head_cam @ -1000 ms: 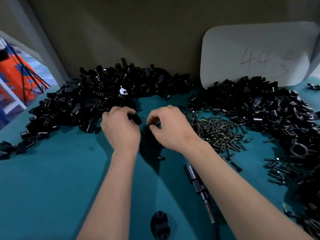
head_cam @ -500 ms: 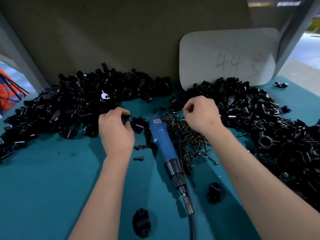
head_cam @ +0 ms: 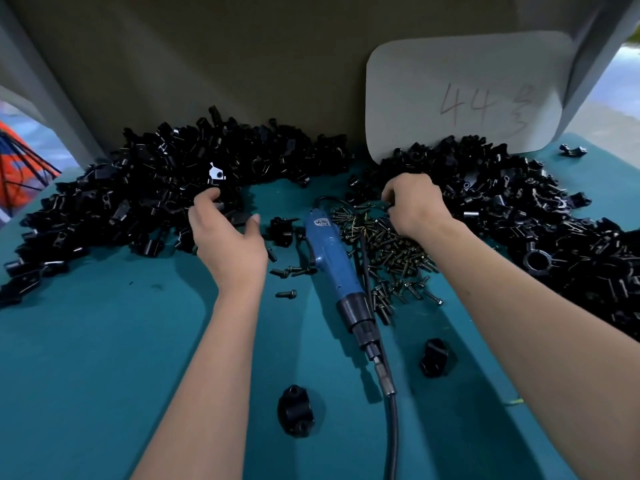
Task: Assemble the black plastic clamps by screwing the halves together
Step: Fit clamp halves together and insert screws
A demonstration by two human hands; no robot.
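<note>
Clamp halves (head_cam: 145, 199) black plastic, semi-glossy, edges catching light. Screws (head_cam: 388, 251) dark metal, slight sheen. Screwdriver (head_cam: 329, 258) blue plastic body, smooth, black plastic collar, metal tip, black rubbery cable (head_cam: 393, 434). Table (head_cam: 86, 375) teal, matt, smooth. Card (head_cam: 464, 95) white, matt, pencilled "44". Back wall (head_cam: 207, 53) dull, matt.

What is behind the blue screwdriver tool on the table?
Behind the blue screwdriver a black cable loop curls up, then teal table and the black clamp pile by the wall. Screws lie beside it. Whatever is underneath it is hidden.
</note>
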